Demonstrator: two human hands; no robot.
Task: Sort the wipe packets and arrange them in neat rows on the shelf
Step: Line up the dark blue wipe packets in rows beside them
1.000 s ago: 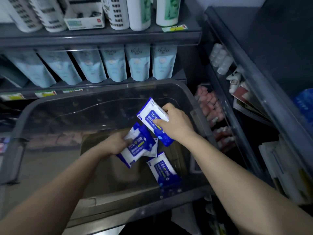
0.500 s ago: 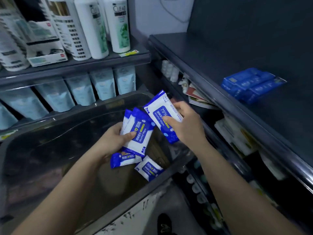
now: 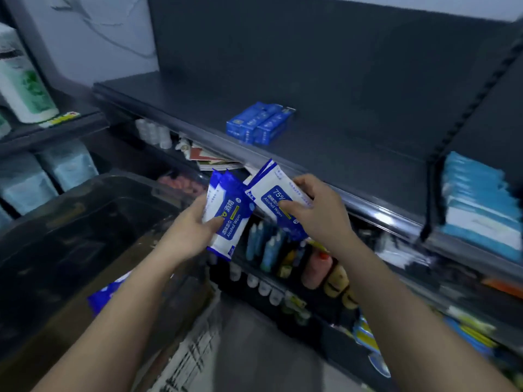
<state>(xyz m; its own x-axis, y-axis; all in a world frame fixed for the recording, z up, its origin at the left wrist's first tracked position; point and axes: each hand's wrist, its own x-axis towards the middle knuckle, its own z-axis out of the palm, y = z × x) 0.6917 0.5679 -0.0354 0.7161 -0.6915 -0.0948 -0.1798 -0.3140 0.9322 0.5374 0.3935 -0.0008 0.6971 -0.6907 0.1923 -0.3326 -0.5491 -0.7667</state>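
Dark translucent bin, left: one blue-and-white packet lies inside, partly hidden by the left forearm. Left grip, near the bin's right rim, clasps stacked alcohol wipe packets, thumb across the front. Right grip, just beside it, grasps a single tilted wipe packet in front of the shelf edge. Dark shelf, farther: a short row of blue packets. Far right: stacked light-blue packs.
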